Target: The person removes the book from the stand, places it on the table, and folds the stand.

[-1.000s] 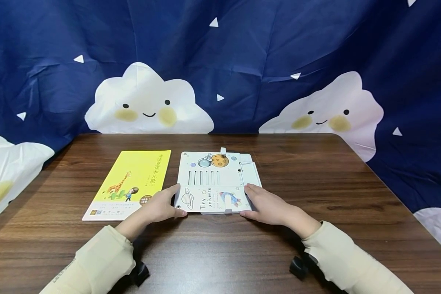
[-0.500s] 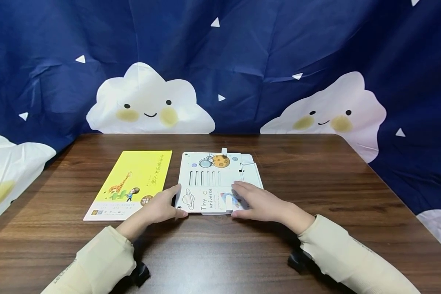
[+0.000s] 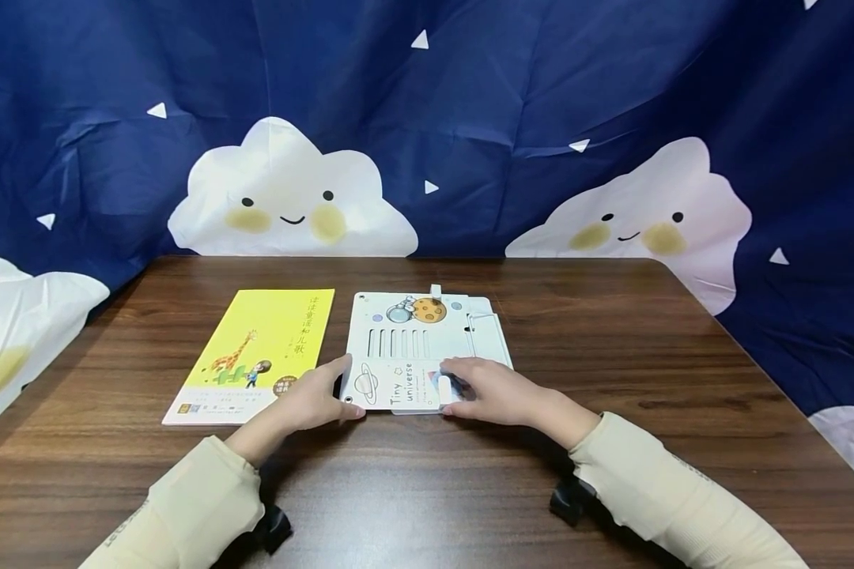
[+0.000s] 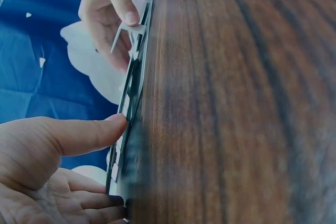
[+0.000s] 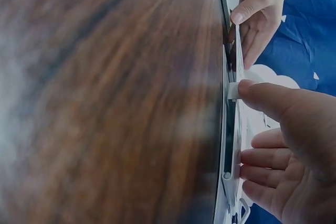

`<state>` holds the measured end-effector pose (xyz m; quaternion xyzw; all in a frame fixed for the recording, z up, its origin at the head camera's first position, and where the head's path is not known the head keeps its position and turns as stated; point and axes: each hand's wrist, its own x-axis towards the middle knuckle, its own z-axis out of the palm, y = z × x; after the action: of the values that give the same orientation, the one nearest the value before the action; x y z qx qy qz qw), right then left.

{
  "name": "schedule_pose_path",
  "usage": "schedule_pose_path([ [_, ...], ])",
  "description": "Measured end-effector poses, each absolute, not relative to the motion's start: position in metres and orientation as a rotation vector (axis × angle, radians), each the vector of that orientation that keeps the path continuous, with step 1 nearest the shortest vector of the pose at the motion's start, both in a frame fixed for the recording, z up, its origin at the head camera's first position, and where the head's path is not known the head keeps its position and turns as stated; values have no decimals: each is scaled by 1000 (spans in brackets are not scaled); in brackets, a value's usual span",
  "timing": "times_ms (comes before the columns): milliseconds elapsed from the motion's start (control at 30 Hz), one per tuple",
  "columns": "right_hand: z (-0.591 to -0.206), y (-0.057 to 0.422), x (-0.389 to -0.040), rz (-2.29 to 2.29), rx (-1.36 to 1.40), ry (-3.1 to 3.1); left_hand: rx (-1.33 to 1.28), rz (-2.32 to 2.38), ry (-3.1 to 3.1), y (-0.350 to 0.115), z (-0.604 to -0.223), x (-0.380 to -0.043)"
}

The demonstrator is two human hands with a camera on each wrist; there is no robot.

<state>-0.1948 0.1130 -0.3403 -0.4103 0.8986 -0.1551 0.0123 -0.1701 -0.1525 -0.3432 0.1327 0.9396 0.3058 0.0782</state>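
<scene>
A white folding book stand (image 3: 448,336), printed with an astronaut, planets and "Tiny universe", lies folded flat on the table. My left hand (image 3: 320,399) holds its near left corner, thumb (image 4: 107,132) at the front edge and fingers along the left side. Over its near right part is my right hand (image 3: 498,391), the fingers (image 5: 265,174) fairly straight with tips at the panel. The thumb tip of that hand touches a small white clip (image 5: 233,91) at the front edge. The right hand partly covers the rocket print.
A yellow book (image 3: 256,348) with a giraffe on its cover lies left of the stand, its lower right part behind my left hand. Another white clip (image 3: 436,292) sticks up at the stand's far edge. The brown wooden table (image 3: 612,340) ends at a blue cloud-patterned curtain (image 3: 462,95).
My right hand has slid left from the stand's right end to the front clip, covering the rocket print. The left hand, stand and book have stayed in place.
</scene>
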Motion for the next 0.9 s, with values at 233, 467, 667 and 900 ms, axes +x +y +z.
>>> schedule_pose_path([
  [233, -338, 113, -193, -469, -1260, 2800, 404, 914, 2814, -152, -342, -171],
  [467, -337, 112, -192, -472, -1253, 2789, 395, 912, 2815, -153, -343, -172],
  [667, -339, 111, -192, -458, -1220, 2796, 394, 920, 2817, -152, -343, -171],
  [900, -337, 110, -193, -435, -1191, 2778, 404, 926, 2828, -152, -343, -170],
])
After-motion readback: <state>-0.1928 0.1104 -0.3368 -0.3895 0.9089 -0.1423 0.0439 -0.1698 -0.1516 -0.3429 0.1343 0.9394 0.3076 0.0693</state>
